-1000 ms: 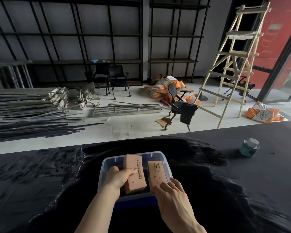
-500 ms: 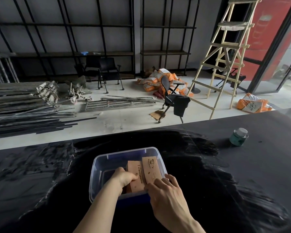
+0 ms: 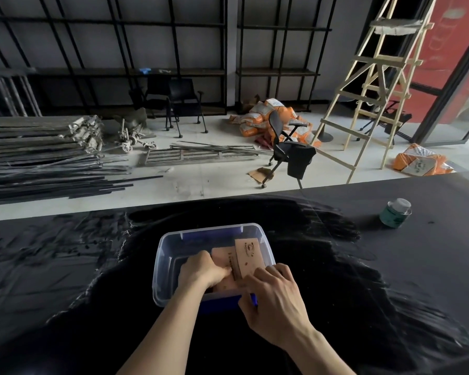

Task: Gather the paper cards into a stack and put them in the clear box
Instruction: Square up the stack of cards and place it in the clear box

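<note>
Tan paper cards [image 3: 248, 258] between both hands' fingers [image 3: 222, 270]

Two bare forearms, no sleeves in view. Left hand [image 3: 201, 273] and right hand [image 3: 275, 299]: no gloves, rings, watch or wristband visible; short, unpainted fingernails on the right hand.

No text can be read with certainty anywhere in the view. Small dark print and a logo-like mark are seen on the paper cards [image 3: 248, 257] inside the clear box [image 3: 163, 255], and a line of print runs along the left card, but the characters are too small and blurred to be made out. Printing is also visible on the orange sacks [image 3: 417, 165] on the floor and on the green jar [image 3: 394, 213] on the worktop [image 3: 390, 266], equally illegible.
</note>
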`<state>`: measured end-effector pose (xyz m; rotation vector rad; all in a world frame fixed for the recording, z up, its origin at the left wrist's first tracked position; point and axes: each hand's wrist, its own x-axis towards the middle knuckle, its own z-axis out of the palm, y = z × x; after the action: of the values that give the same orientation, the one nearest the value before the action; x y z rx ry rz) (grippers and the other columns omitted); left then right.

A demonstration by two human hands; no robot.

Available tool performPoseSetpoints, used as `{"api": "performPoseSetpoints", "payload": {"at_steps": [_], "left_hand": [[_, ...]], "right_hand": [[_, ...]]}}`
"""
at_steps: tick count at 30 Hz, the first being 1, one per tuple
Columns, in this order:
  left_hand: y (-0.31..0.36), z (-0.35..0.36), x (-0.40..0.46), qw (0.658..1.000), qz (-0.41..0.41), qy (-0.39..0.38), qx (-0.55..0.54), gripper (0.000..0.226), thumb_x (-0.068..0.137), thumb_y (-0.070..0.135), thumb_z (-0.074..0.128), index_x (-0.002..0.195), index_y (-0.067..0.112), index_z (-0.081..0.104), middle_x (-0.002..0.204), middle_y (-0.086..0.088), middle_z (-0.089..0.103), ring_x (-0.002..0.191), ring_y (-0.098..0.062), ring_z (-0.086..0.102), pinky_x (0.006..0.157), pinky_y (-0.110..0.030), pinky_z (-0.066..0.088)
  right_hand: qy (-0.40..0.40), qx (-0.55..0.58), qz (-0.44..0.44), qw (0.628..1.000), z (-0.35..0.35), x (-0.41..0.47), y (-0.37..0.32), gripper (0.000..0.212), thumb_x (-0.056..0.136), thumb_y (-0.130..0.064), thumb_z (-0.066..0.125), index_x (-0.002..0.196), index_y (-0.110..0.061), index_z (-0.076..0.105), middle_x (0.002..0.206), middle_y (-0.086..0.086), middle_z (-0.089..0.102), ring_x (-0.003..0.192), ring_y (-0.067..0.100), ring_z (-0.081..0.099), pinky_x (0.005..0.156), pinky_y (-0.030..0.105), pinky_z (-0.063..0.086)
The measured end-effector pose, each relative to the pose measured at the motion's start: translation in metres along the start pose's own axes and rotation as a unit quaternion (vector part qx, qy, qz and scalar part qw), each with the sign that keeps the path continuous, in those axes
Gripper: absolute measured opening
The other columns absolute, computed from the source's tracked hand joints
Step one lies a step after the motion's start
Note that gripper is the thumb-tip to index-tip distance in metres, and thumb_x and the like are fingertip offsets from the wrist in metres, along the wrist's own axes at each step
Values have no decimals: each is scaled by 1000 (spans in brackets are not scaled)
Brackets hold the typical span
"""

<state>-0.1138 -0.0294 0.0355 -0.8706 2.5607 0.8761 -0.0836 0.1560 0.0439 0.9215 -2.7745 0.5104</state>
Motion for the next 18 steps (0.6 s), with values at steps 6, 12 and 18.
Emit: {"api": "performPoseSetpoints", "payload": {"at_steps": [6,12,18], "left_hand": [[-8,-4,-1,999,41,17,20,27,91,46,65,86,19,64,82,1,71,80,-24,69,63,-32,46],[-15,0,-3,997,64,26,-26,18,98,27,53,105,22,68,111,-1,74,101,-26,67,93,-41,54],[-18,2,-3,995,97,32,-18,27,89,27,59,115,27,69,113,3,77,101,-23,70,80,-33,50]], "right_hand": [[-8,-17,-1,1000,-2,34,11,23,94,-32,61,107,-21,77,112,1,72,105,26,64,87,41,54],[-138,-82,-44,986,7,78,17,44,93,-25,71,136,-19,64,144,2,56,135,25,51,104,35,49],[-191,-137,-44,971,13,88,14,34,97,-27,65,129,-15,65,137,5,64,126,26,60,107,37,49]]}}
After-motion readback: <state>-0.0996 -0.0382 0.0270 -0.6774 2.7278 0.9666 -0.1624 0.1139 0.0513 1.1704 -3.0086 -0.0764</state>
